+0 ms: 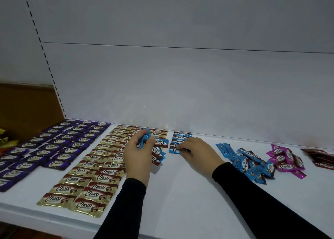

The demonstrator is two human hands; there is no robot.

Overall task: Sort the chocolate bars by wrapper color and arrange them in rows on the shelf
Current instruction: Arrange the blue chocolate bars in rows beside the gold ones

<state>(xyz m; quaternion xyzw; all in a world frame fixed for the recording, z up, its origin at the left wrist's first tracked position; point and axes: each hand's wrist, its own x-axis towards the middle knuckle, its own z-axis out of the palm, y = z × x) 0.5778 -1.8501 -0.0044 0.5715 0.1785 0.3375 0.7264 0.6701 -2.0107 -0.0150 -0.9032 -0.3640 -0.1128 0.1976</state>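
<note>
On the white shelf (180, 193) purple bars (59, 144) lie in rows at the left, and gold bars (94, 168) fill rows beside them. A short row of blue bars (181, 136) runs from the back wall. My left hand (139, 155) holds a fanned bunch of blue bars (157, 148) above the gold rows. My right hand (197, 150) presses its fingertips on the nearest blue bar (174, 150) of that row, flat on the shelf. A loose pile of blue bars (251, 162) lies at the right.
A pile of pink bars (287, 159) lies right of the blue pile, and dark red bars (321, 157) sit at the far right edge. The shelf's white back wall (180, 85) rises behind. Yellow and orange items (7, 141) show at the far left.
</note>
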